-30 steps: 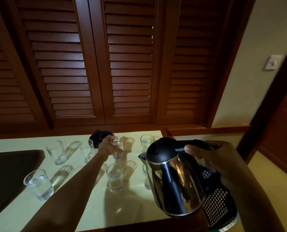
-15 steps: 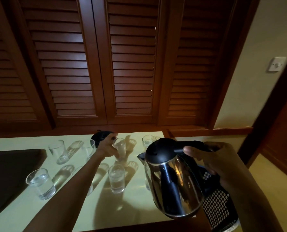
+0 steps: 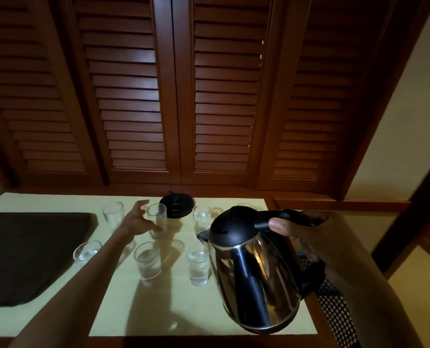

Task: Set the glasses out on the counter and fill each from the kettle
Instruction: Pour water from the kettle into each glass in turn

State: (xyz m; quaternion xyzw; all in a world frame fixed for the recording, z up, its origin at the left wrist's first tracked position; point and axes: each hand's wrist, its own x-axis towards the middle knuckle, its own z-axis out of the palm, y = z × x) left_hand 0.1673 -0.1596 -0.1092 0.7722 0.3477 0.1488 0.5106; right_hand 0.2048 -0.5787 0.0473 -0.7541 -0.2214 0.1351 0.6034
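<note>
Several clear glasses stand in two rows on the pale counter [image 3: 138,310]. My left hand [image 3: 137,222] is open, with its fingers spread around a back-row glass [image 3: 158,216] and its thumb by the lower side. To the right, another back-row glass [image 3: 202,218] stands free with water in it. Two front glasses [image 3: 147,262] [image 3: 198,267] also hold water. The steel kettle [image 3: 254,275] with a black lid hangs above the counter's right front, spout pointing left. My right hand [image 3: 301,229] grips its black handle. One glass behind the kettle is mostly hidden.
The black kettle base [image 3: 176,205] sits at the back of the counter. A dark tray [image 3: 20,254] fills the left side. Louvred wooden doors [image 3: 221,96] rise behind. A black mesh object [image 3: 336,312] lies off the right edge, under my right arm.
My left hand has let go of the glass it held beside the kettle base and has moved left to the neighbouring back-row glass. The kettle has barely moved.
</note>
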